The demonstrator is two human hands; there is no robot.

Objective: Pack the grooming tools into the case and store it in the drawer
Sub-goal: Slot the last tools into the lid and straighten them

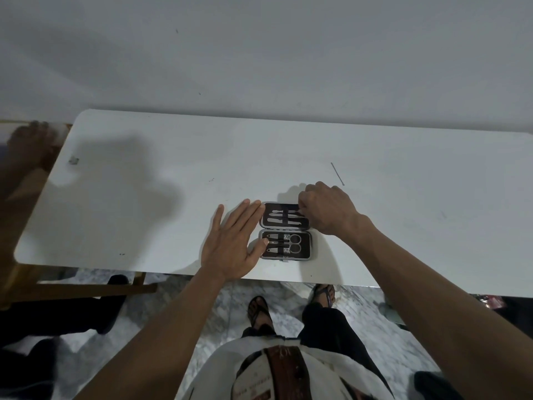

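The case (285,230) lies open flat near the front edge of the white counter (144,183), both halves up. The left hand (233,241) lies flat beside it, fingers straight, fingertips touching its left rim and the thumb on the near half, likely to keep it from sliding. The right hand (326,207) curls its fingers over the far half's right end, seemingly seating a tool (294,217) under the strap; the pinch itself is hidden. A thin pick (337,174) lies apart, not yet packed
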